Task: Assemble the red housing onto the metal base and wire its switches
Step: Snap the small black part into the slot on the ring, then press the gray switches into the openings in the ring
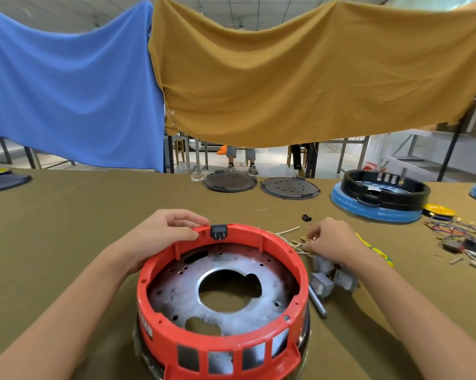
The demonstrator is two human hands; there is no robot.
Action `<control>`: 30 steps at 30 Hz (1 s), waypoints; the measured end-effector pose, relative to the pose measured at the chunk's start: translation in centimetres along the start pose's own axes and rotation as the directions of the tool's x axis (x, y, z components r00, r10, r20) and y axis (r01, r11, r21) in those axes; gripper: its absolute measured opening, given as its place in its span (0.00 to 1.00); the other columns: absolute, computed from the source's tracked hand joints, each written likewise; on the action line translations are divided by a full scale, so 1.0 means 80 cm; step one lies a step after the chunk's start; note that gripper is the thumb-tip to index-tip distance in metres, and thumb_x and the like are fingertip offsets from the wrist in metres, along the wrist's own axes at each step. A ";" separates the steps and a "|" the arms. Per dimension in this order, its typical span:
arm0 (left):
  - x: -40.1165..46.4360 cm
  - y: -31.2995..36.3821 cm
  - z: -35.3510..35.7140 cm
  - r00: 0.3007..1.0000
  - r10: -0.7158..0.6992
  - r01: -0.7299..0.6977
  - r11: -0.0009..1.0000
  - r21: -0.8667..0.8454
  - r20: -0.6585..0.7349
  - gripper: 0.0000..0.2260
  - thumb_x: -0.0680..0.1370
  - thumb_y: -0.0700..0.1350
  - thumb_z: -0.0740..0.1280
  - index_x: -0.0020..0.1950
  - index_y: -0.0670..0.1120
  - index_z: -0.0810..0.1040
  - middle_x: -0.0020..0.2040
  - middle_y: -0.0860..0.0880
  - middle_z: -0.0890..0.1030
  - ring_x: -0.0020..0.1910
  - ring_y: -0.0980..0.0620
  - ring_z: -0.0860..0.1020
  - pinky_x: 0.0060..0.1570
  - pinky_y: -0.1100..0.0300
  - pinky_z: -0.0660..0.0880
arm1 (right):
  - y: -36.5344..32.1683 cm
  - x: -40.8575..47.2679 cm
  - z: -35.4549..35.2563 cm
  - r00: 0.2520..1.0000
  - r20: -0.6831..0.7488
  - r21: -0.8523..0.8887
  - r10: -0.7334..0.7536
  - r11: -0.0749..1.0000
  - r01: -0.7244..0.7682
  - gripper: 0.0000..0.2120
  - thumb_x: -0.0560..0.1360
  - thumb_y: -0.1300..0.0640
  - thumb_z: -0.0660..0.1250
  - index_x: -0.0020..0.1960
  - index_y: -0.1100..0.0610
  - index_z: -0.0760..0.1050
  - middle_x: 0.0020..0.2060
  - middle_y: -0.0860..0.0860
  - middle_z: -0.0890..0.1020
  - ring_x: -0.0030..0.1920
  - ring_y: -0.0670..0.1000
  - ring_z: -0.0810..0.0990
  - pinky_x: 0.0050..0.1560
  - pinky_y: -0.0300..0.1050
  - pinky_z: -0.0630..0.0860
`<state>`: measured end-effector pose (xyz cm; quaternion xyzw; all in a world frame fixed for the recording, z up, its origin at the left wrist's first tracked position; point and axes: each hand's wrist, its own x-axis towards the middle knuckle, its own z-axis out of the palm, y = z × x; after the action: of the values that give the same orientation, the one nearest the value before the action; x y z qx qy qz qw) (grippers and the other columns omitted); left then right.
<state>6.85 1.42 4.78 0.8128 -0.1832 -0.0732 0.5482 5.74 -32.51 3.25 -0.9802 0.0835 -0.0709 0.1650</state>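
Observation:
The red ring housing sits on the round metal base, whose plate with a large centre hole shows inside it. A black socket part is set in the housing's far rim. My left hand grips the far-left rim beside that socket, thumb inside and fingers over the edge. My right hand pinches thin white wires with brass terminals just right of the housing. Grey switch blocks lie under and beside that hand.
Two dark round plates lie at the table's far edge. A black housing on a blue base stands far right, with loose coloured wires and small parts beside it. A small black piece lies behind the wires.

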 end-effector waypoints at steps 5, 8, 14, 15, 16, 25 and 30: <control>0.000 -0.001 0.005 1.000 0.003 -0.003 1.000 -0.007 -0.007 0.13 0.78 0.37 0.68 0.52 0.55 0.85 0.52 0.48 0.85 0.50 0.46 0.84 0.50 0.55 0.80 | -0.006 0.012 0.001 1.000 0.027 -0.008 0.010 1.000 -0.010 0.04 0.75 0.55 0.71 0.48 0.54 0.83 0.46 0.52 0.85 0.47 0.52 0.81 0.49 0.47 0.80; 0.000 0.000 0.006 1.000 0.003 -0.003 1.000 -0.012 -0.007 0.13 0.78 0.37 0.67 0.52 0.55 0.85 0.52 0.48 0.85 0.49 0.47 0.85 0.49 0.56 0.80 | -0.003 0.015 0.003 1.000 0.022 -0.011 0.015 1.000 -0.015 0.05 0.74 0.59 0.67 0.45 0.58 0.82 0.41 0.54 0.85 0.44 0.53 0.82 0.45 0.48 0.81; 0.000 0.001 0.008 1.000 0.005 -0.006 1.000 -0.012 -0.014 0.14 0.78 0.37 0.67 0.51 0.55 0.85 0.51 0.49 0.86 0.49 0.48 0.85 0.47 0.60 0.79 | 0.009 0.019 0.001 0.983 -0.172 0.212 0.064 0.977 -0.027 0.09 0.80 0.57 0.63 0.48 0.62 0.79 0.41 0.58 0.83 0.42 0.58 0.81 0.45 0.57 0.81; 0.000 0.001 0.009 1.000 0.005 -0.005 1.000 -0.019 -0.017 0.14 0.78 0.36 0.67 0.51 0.55 0.85 0.51 0.49 0.86 0.49 0.48 0.85 0.47 0.59 0.79 | 0.012 0.019 0.000 0.979 -0.188 0.276 0.079 0.961 -0.025 0.08 0.80 0.57 0.63 0.50 0.60 0.78 0.42 0.55 0.83 0.43 0.56 0.81 0.46 0.56 0.80; 0.000 0.002 0.009 1.000 0.005 -0.005 1.000 -0.028 -0.021 0.14 0.78 0.36 0.67 0.51 0.54 0.85 0.51 0.48 0.86 0.49 0.47 0.85 0.48 0.58 0.79 | 0.013 0.019 0.000 0.976 -0.197 0.353 0.092 0.935 -0.017 0.06 0.80 0.56 0.63 0.51 0.58 0.77 0.42 0.52 0.83 0.42 0.53 0.80 0.44 0.52 0.79; -0.002 0.004 0.012 0.999 0.002 -0.004 0.998 -0.065 -0.037 0.13 0.78 0.35 0.67 0.51 0.52 0.85 0.50 0.48 0.86 0.46 0.48 0.85 0.41 0.66 0.79 | 0.008 0.005 -0.007 0.951 -0.306 0.676 0.033 0.711 0.193 0.09 0.75 0.60 0.72 0.55 0.52 0.80 0.38 0.46 0.86 0.42 0.45 0.84 0.48 0.43 0.79; -0.003 0.006 0.013 1.000 -0.001 0.000 0.998 -0.063 -0.027 0.13 0.78 0.37 0.67 0.50 0.54 0.85 0.50 0.49 0.86 0.47 0.48 0.85 0.42 0.65 0.79 | 0.015 0.009 -0.004 0.954 -0.298 0.343 -0.038 0.928 0.144 0.07 0.77 0.60 0.70 0.54 0.52 0.81 0.44 0.46 0.83 0.45 0.46 0.81 0.45 0.40 0.77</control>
<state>6.21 0.50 4.78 0.7959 -0.1730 -0.0678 0.5761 6.23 -33.85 3.27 -0.9155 0.0461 -0.2334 0.3246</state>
